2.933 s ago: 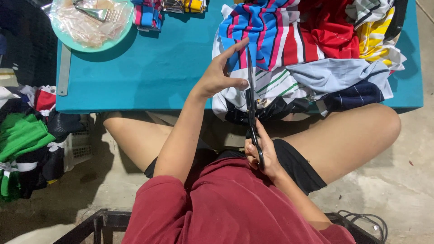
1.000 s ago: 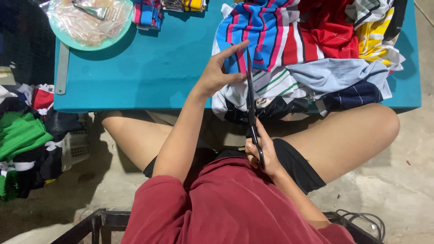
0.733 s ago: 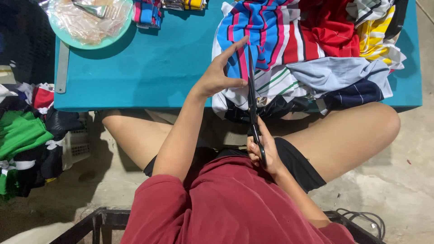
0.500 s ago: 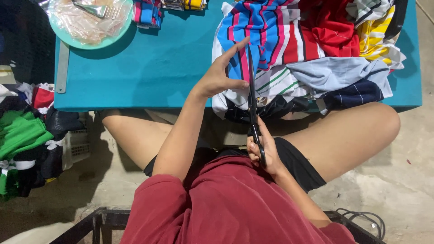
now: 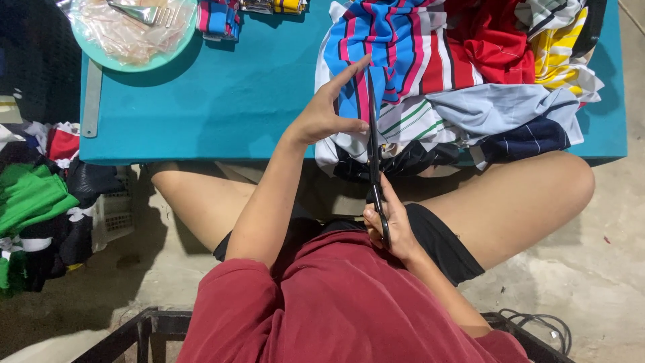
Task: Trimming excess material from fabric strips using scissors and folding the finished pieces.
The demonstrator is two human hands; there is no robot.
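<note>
A heap of striped cloth pieces (image 5: 463, 81) in blue, red, yellow, white and navy lies on the right part of a low teal table (image 5: 228, 107). My left hand (image 5: 326, 111) rests flat on a blue, pink and white striped piece (image 5: 390, 40) at the heap's left edge, fingers stretched forward. My right hand (image 5: 393, 225) grips the handles of long black scissors (image 5: 373, 144), close to my body. The blades point away from me along the cloth, just right of my left hand.
A pale green plate (image 5: 131, 33) covered in clear plastic, with a metal tool on it, sits at the table's far left. A grey ruler (image 5: 91, 97) lies by the left edge. Folded striped pieces (image 5: 222, 17) lie at the back. Green and dark clothes (image 5: 33, 208) are piled on the floor, left.
The scissors have slid a little farther forward along the striped cloth. My left hand has stayed pressed on the fabric.
</note>
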